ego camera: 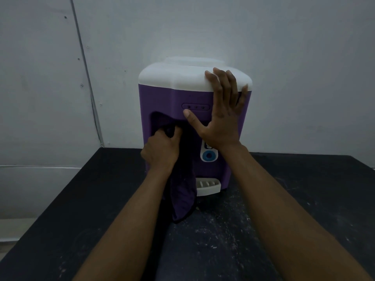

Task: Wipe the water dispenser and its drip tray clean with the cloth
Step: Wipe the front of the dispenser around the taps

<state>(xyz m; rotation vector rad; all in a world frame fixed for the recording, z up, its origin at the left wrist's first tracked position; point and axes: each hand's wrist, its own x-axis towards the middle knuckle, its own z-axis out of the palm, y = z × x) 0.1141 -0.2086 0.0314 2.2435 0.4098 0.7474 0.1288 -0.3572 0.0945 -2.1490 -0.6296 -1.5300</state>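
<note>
**A:** Where does the water dispenser (160, 102) stand?

**B:** Upright at the back of the dark surface (304, 199), close to the wall (203, 27). I cannot tell whether it touches the wall.

**A:** And the hands?

**B:** The right hand (221, 118) lies spread flat on the front right corner. Its fingers reach over the edge of the white top (172, 78) and its thumb stretches out under the small indicator panel. The left hand (162, 151) is curled round a bunch of the cloth (182, 197) and pushes it into the tap recess on the left.

**A:** How do you expect the dispenser to handle?

**B:** It looks like a hollow plastic shell, stiff and smooth. With no bottle on top, I judge it light enough to slide or tip under a hard rub. A flat brace high on the corner is a sensible hold.

**A:** And the cloth?

**B:** It is soft and limp. Its loose end hangs down to the surface and covers the left part of the drip tray (209, 186). Bunching it gives a firmer pad for the recess.

**A:** And the tray itself?

**B:** It is small, white and slotted, jutting out at the base below the blue tap (208, 155). It probably lifts out, so it should be wiped gently or held by its front lip.
</note>
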